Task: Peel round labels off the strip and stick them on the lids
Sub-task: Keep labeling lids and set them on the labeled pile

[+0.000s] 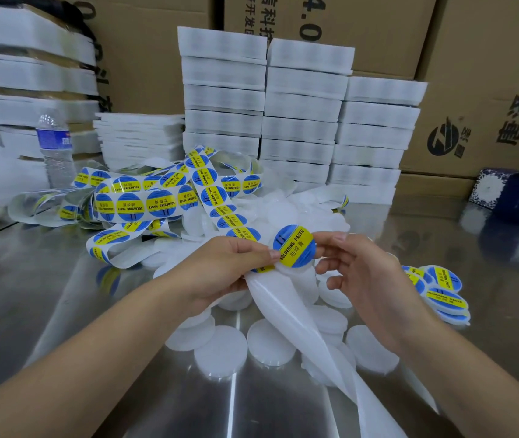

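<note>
work looks barely begun from where i stand. i take the heap of bare lids (270, 343) in the middle of the table (62, 295) as my marker. just to its right sits a small cluster of labelled lids (441, 292), only a handful, blue and yellow faces up. the heap itself is far bigger, dozens of plain white discs with nothing on them, so i'd say most of the job is left.

behind the heap lies a tangled strip (210, 197), thick with unpeeled blue and yellow rounds. a long tail of spent backing (286, 311) crosses over the heap toward the person, so a fair few have come off already.

above the heap's far side, the left hand (229, 267) has its grip closed on the strip, thumb pressing it against the fingers. the right hand (356, 273) has its grip pinched on the edge of one round label (294, 246), held up beside the left thumb. whether a lid already sits behind that label i cannot tell.

further behind the heap stand white stacks (223, 99) and cardboard boxes (157, 42), and off to its left a water bottle (54, 143).
</note>
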Motion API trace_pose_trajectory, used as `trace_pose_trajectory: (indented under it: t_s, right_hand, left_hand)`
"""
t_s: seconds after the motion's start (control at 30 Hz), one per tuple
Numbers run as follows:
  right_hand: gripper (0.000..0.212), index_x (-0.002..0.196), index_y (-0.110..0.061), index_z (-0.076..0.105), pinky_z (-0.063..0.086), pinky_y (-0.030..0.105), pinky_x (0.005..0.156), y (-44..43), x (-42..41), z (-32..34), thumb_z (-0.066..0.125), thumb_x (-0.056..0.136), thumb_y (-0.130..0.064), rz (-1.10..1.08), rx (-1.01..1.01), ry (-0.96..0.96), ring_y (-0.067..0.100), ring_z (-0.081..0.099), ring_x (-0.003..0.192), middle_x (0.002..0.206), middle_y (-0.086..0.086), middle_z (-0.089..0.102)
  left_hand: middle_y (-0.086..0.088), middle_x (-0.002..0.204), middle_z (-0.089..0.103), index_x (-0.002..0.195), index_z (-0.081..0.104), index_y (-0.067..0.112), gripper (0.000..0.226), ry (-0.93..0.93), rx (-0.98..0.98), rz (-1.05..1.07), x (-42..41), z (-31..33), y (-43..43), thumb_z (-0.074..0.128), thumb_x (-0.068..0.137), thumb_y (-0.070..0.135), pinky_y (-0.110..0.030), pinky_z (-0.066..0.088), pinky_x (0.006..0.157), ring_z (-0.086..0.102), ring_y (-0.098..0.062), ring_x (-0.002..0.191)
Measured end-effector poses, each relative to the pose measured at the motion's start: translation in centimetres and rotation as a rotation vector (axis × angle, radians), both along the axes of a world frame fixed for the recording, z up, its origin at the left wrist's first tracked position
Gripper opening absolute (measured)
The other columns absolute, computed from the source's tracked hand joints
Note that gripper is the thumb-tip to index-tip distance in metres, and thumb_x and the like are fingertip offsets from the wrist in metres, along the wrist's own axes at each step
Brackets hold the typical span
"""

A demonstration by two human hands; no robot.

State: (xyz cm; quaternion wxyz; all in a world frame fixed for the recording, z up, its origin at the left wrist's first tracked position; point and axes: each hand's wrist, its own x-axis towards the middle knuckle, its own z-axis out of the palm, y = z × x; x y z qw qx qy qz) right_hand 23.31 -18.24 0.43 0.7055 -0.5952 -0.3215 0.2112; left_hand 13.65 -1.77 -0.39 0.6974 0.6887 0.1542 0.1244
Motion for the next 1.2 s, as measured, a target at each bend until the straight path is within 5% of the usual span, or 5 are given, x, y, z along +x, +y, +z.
trace_pose_trajectory:
  t_s: [0.6, 0.73, 1.0, 1.2]
  right_hand:
    - [0.023, 0.09, -0.018, 0.072, 0.041, 0.026, 0.058, 0.24, 0.39, -0.48, 0.049, 0.09, -0.021, -0.019, -0.113, -0.053, 0.011, 0.056, 0.069, 0.087, 0.001, 0.071]
    - [0.021, 0.085, -0.028, 0.075, 0.041, 0.025, 0.058, 0.38, 0.47, -0.57, 0.058, 0.075, -0.034, -0.05, -0.138, -0.101, 0.009, 0.058, 0.07, 0.088, -0.002, 0.072]
    - [0.027, 0.087, -0.035, 0.075, 0.04, 0.027, 0.061, 0.15, 0.5, -0.64, 0.05, 0.087, -0.026, -0.092, -0.15, -0.167, 0.007, 0.056, 0.071, 0.09, -0.005, 0.073]
    - [0.026, 0.073, -0.036, 0.075, 0.041, 0.013, 0.06, 0.11, 0.25, -0.65, 0.052, 0.083, -0.029, -0.181, -0.182, -0.263, -0.008, 0.053, 0.063, 0.08, -0.019, 0.07]
  left_hand:
    - [0.003, 0.081, 0.075, 0.068, 0.078, 0.023, 0.016, -0.007, 0.016, 0.011, -0.07, 0.14, -0.1, 0.069, 0.081, 0.021, -0.018, 0.056, 0.069, 0.067, -0.005, 0.071]
    - [0.004, 0.079, 0.075, 0.066, 0.078, 0.025, 0.02, -0.02, 0.035, 0.009, -0.14, 0.21, -0.18, 0.068, 0.083, 0.02, -0.017, 0.056, 0.067, 0.067, -0.004, 0.068]
    - [0.003, 0.081, 0.075, 0.068, 0.078, 0.024, 0.019, -0.028, 0.051, 0.019, -0.18, 0.35, -0.22, 0.068, 0.083, 0.019, -0.016, 0.056, 0.065, 0.068, -0.003, 0.069]
    - [0.003, 0.081, 0.075, 0.068, 0.078, 0.024, 0.018, -0.026, 0.071, 0.026, -0.14, 0.24, -0.17, 0.068, 0.083, 0.02, -0.016, 0.056, 0.065, 0.066, -0.004, 0.068]
